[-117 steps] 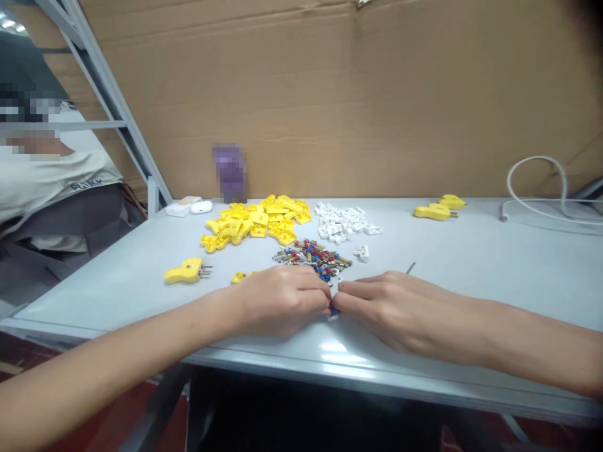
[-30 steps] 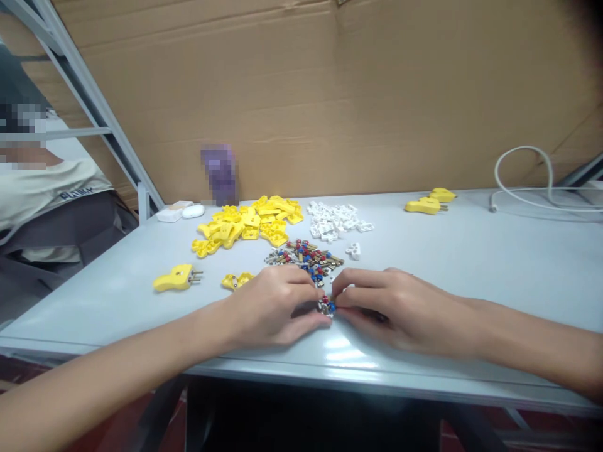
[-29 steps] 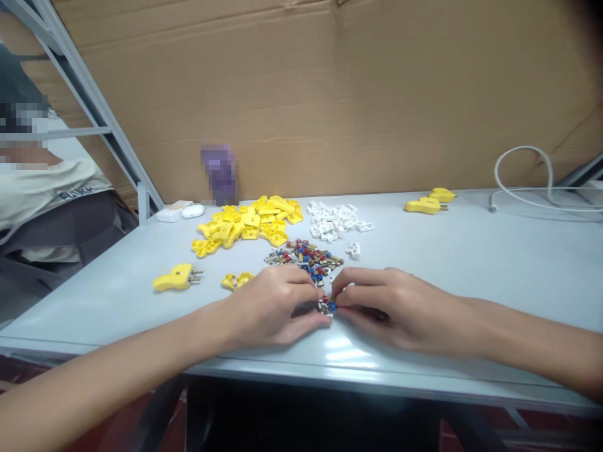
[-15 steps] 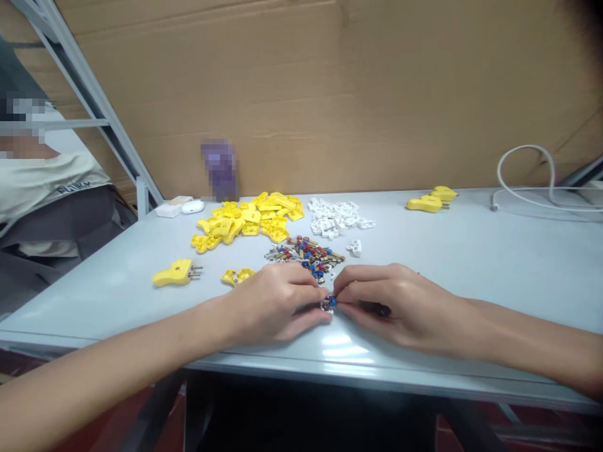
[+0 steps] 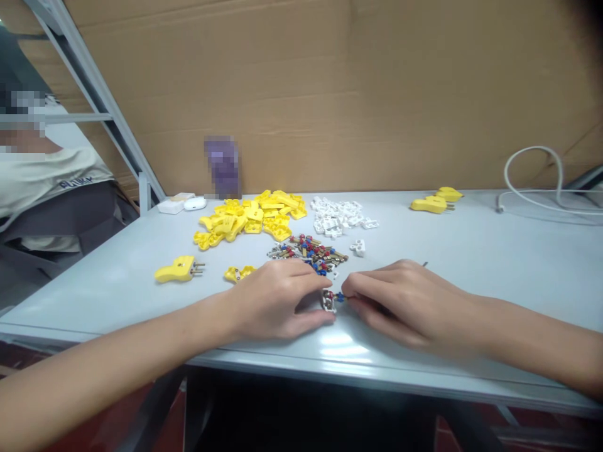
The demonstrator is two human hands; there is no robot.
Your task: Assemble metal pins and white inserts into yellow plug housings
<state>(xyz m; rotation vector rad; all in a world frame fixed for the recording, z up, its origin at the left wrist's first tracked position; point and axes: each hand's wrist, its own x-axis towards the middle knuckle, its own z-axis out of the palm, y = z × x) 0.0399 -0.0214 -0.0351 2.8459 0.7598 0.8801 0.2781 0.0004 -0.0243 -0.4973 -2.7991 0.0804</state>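
Note:
A small white plug core (image 5: 328, 301) with metal and blue-tipped parts sits on the table between my hands. My left hand (image 5: 277, 299) rests open beside it, its thumb tip just below the core. My right hand (image 5: 405, 301) curls around a small screwdriver (image 5: 380, 309), whose dark handle is mostly hidden and whose thin shaft tip pokes out past my knuckles. Its fingertips reach the core's right side. A heap of brass pins with red and blue parts (image 5: 306, 251) lies just beyond my hands. Two small yellow pieces (image 5: 238, 274) lie near my left hand.
On the grey table (image 5: 494, 282) lie yellow plug shells (image 5: 249, 220), white cores (image 5: 336, 216) and finished yellow plugs (image 5: 176, 270). A white cable (image 5: 532, 188) lies back right, before a cardboard wall (image 5: 330, 94). A seated person (image 5: 47, 182) is at the left.
My hands have drawn slightly apart, leaving the white core in plain sight on the table. My right hand has moved a little right, and the view has shifted slightly.

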